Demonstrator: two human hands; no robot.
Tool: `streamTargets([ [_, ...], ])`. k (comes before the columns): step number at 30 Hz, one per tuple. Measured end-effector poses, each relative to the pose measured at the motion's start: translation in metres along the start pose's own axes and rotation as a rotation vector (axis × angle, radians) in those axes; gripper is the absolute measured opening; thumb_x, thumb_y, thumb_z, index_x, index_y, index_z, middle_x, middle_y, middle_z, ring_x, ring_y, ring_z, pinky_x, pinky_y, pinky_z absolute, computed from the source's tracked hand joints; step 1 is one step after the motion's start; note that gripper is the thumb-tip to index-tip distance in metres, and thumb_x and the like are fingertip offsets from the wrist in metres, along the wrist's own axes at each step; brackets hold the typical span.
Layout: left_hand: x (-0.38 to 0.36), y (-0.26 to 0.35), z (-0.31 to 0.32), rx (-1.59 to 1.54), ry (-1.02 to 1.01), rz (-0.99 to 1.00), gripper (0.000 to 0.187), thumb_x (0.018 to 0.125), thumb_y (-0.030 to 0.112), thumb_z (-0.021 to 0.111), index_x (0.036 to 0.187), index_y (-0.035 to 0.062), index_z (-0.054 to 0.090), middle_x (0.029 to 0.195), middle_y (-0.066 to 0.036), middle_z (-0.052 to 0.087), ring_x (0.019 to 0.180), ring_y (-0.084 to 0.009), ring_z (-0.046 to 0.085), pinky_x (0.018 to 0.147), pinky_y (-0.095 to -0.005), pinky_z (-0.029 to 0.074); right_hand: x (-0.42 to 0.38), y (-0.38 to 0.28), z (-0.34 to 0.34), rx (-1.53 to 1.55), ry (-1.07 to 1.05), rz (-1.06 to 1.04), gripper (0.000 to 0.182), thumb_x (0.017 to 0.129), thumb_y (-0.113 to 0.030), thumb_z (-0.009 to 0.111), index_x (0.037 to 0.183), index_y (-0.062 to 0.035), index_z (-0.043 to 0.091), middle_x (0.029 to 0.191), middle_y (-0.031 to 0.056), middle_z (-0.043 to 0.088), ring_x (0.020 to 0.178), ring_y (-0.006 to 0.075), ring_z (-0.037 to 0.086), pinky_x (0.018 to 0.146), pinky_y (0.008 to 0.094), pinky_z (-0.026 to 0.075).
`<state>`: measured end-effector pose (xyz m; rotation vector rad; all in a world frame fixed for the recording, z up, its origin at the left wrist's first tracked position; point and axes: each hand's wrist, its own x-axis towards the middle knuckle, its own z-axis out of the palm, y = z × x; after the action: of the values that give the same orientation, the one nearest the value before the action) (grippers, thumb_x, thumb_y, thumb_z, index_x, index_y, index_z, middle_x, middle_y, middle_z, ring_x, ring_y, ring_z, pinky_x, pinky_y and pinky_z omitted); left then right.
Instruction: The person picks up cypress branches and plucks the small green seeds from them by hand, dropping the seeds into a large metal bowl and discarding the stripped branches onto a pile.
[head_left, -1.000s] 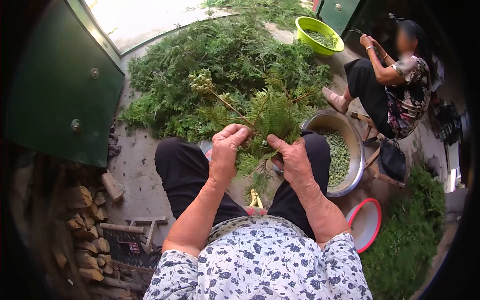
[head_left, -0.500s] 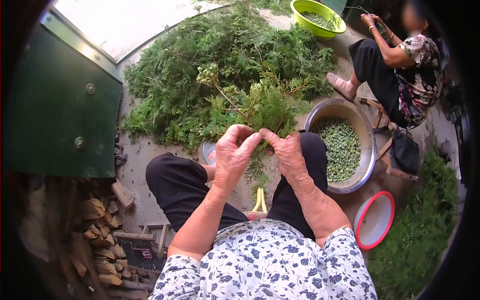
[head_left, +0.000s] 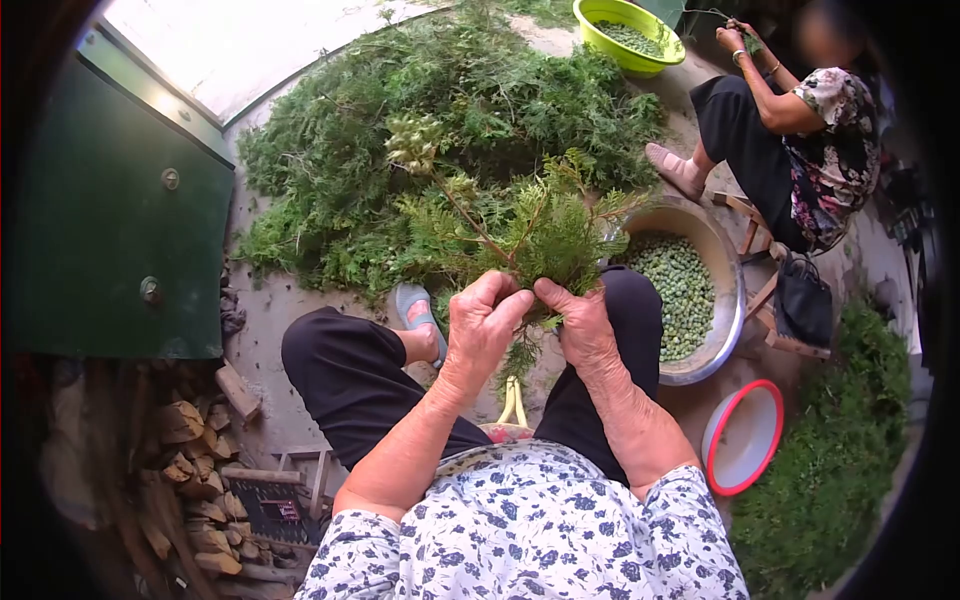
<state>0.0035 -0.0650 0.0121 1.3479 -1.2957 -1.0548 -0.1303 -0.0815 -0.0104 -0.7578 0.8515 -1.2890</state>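
Note:
Between my knees, my left hand point(head_left: 485, 325) pinches the stem of a leafy green branch point(head_left: 545, 235) with thumb and fingers. Close beside it, my right hand point(head_left: 578, 325) is closed on the same branch, thumb tip near the left thumb. Sprigs fan out above both hands, with a pale cluster point(head_left: 413, 145) at the upper left end. Some foliage hangs below the fingers. To the right, a metal basin point(head_left: 728, 325) holds many small green cones point(head_left: 675, 290).
A heap of cut branches point(head_left: 350, 160) lies ahead. A co-worker point(head_left: 770, 130) sits at upper right near a yellow-green basin point(head_left: 640, 62). A red-rimmed white bowl point(head_left: 745, 440) leans at the right. Split firewood point(head_left: 205, 480) and a green metal panel point(head_left: 120, 210) are at the left.
Both hands have moved slightly lower with the branch, and their thumbs are a little farther apart. The view has shifted a bit, and more of the left shoe shows.

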Motion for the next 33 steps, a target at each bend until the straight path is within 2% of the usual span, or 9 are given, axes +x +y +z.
streamTargets([
  [1,-0.002,0.002,-0.002,-0.196,-0.059,-0.207,0.016,0.081,0.015,0.062,0.076,0.0009,0.056,0.060,-0.001,0.051,0.047,-0.0073,0.044,0.043,-0.0219,0.034,0.000,0.000,-0.001,0.000,0.003,0.001,0.026,0.081,-0.005,0.066,0.106,-0.0029,0.060,0.098,0.0037,0.065,0.089,0.0127,0.058,0.080,0.0274,0.046],
  [8,-0.002,0.004,-0.018,-0.702,-0.131,-0.540,0.013,0.079,0.015,0.058,0.075,0.0030,0.055,0.061,-0.002,0.048,0.042,-0.0055,0.037,0.038,-0.0189,0.027,-0.001,0.003,0.007,0.006,0.002,0.032,0.027,0.079,-0.005,0.068,0.105,-0.0035,0.060,0.094,0.0023,0.065,0.085,0.0115,0.057,0.076,0.0267,0.046],
  [15,0.001,0.005,-0.029,-1.019,-0.018,-0.371,0.014,0.080,0.014,0.051,0.090,0.0036,0.052,0.084,-0.012,0.056,0.055,-0.0178,0.053,0.046,-0.0250,0.043,-0.002,0.006,0.006,-0.139,0.080,0.020,0.018,0.079,-0.012,0.071,0.095,-0.0065,0.063,0.077,-0.0022,0.063,0.061,0.0043,0.054,0.045,0.0192,0.039],
  [18,0.006,0.009,-0.032,-1.073,0.104,-0.403,0.015,0.087,0.018,0.054,0.091,0.0036,0.055,0.077,-0.007,0.054,0.051,-0.0135,0.048,0.044,-0.0225,0.040,-0.005,0.000,0.005,-0.237,0.085,0.133,0.020,0.079,-0.010,0.070,0.096,-0.0036,0.063,0.081,0.0000,0.064,0.066,0.0074,0.056,0.053,0.0215,0.044],
  [21,0.013,0.002,-0.033,-0.409,0.030,-0.090,0.012,0.085,0.004,0.058,0.097,0.0043,0.060,0.060,0.007,0.046,0.046,-0.0019,0.038,0.041,-0.0174,0.030,-0.005,0.004,0.005,-0.330,0.037,-0.019,0.022,0.079,-0.007,0.070,0.098,0.0002,0.062,0.084,0.0020,0.066,0.072,0.0106,0.059,0.064,0.0244,0.048],
  [22,0.015,0.001,-0.032,-0.409,0.030,-0.091,0.012,0.085,0.004,0.058,0.097,0.0043,0.060,0.060,0.007,0.046,0.046,-0.0019,0.038,0.041,-0.0174,0.030,-0.004,0.006,0.004,-0.330,0.037,-0.018,0.022,0.079,-0.007,0.070,0.098,0.0002,0.062,0.084,0.0020,0.066,0.072,0.0106,0.059,0.064,0.0244,0.048],
  [25,0.023,-0.006,-0.028,0.425,0.057,0.396,0.023,0.080,0.007,0.063,0.103,0.0100,0.064,0.058,-0.001,0.051,0.047,-0.0077,0.047,0.043,-0.0252,0.039,-0.004,0.012,0.000,-0.398,0.006,-0.112,0.025,0.078,-0.004,0.069,0.101,0.0031,0.060,0.089,0.0053,0.067,0.078,0.0131,0.061,0.074,0.0273,0.047],
  [28,0.025,-0.007,-0.028,0.773,0.077,0.538,0.026,0.078,0.009,0.061,0.104,0.0122,0.060,0.069,-0.008,0.059,0.061,-0.0242,0.061,0.049,-0.0346,0.046,-0.006,0.011,0.000,-0.558,-0.009,-0.176,0.026,0.078,-0.003,0.068,0.102,0.0024,0.061,0.090,0.0080,0.068,0.079,0.0130,0.062,0.072,0.0283,0.048],
  [33,0.021,0.000,-0.030,1.087,-0.090,0.546,0.033,0.076,0.010,0.059,0.108,0.0115,0.058,0.068,-0.006,0.056,0.061,-0.0233,0.061,0.050,-0.0343,0.048,-0.011,0.008,0.004,-0.719,0.002,-0.166,0.022,0.077,-0.005,0.069,0.097,0.0017,0.063,0.087,0.0083,0.069,0.075,0.0120,0.062,0.070,0.0281,0.048],
])
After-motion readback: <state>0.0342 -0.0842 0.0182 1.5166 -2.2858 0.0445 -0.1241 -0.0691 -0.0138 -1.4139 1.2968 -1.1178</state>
